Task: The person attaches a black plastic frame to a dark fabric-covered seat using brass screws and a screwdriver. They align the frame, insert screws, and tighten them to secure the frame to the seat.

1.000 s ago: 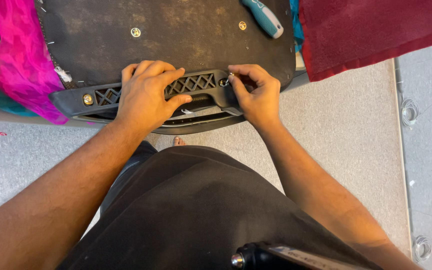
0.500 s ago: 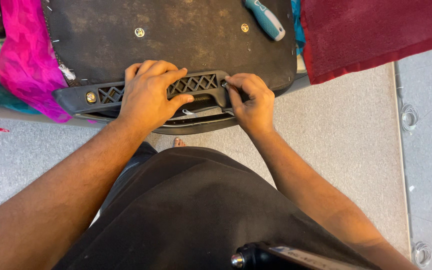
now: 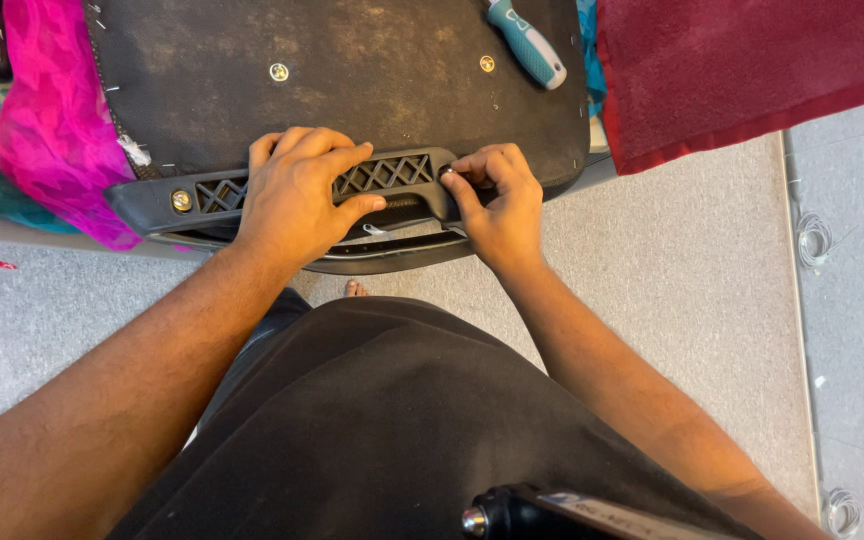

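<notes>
A person leaned over a dark, dusty board (image 3: 352, 90) and worked at a black plastic bracket (image 3: 382, 178) fixed along its near edge, at about 12 o'clock from the body. The left hand (image 3: 297, 195) lay flat and pressed on the bracket's middle, fingers spread over its lattice, gripping nothing. The right hand (image 3: 497, 200) was curled at the bracket's 3 o'clock end, fingertips pinched on a small screw (image 3: 445, 173) there. A second screw (image 3: 182, 200) showed at the 9 o'clock end. The bracket looked stiff, light and ribbed enough not to slip, best steadied at its solid ends; the screw seemed small and easily dropped. A teal screwdriver (image 3: 527, 40) lay at 1 o'clock, pink cloth (image 3: 52, 120) at 10 o'clock, red cloth (image 3: 752, 60) at 2 o'clock.
</notes>
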